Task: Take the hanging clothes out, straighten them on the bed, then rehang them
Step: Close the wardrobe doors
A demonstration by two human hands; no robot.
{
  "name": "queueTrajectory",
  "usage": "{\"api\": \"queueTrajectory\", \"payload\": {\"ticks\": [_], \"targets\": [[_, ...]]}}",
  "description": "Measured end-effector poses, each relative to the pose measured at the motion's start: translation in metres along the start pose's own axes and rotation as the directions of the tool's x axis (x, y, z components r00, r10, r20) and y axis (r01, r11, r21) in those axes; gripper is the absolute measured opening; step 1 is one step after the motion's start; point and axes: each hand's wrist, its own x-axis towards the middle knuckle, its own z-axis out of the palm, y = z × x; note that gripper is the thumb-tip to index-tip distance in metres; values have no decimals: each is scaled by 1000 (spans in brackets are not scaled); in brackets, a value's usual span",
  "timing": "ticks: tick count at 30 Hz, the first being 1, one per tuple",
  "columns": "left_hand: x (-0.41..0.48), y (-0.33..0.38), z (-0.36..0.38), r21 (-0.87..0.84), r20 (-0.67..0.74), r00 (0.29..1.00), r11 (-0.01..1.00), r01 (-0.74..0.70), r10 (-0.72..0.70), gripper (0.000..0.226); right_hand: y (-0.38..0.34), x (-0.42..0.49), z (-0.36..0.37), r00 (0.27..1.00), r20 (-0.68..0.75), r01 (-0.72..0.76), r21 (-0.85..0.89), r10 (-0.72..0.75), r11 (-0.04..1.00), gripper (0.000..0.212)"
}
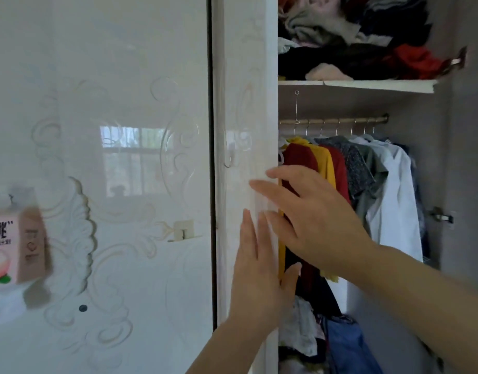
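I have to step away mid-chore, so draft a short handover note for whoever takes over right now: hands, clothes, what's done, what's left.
Left hand: open, fingers straight, flat against the white wardrobe panel.
Right hand: open, fingertips at that panel's edge, in front of the hanging clothes; holds nothing.
Clothes: all on hangers on the rail, red garment at the left end, white shirt towards the right.
Done: this side of the wardrobe stands open.
Left: take the clothes out, straighten them on the bed (not in view), rehang them.
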Motion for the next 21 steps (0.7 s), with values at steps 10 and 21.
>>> {"api": "queueTrajectory", "payload": {"ticks": [10, 21], "targets": [[15, -2, 92, 70, 234, 954, 976, -208, 186, 77, 108, -11, 43, 918, 393, 56, -281, 61, 958, 40], [56, -11, 217, 205, 249, 968, 976, -76, 23, 75, 236, -51, 84, 929, 363, 154, -207, -71, 966, 17]]}}
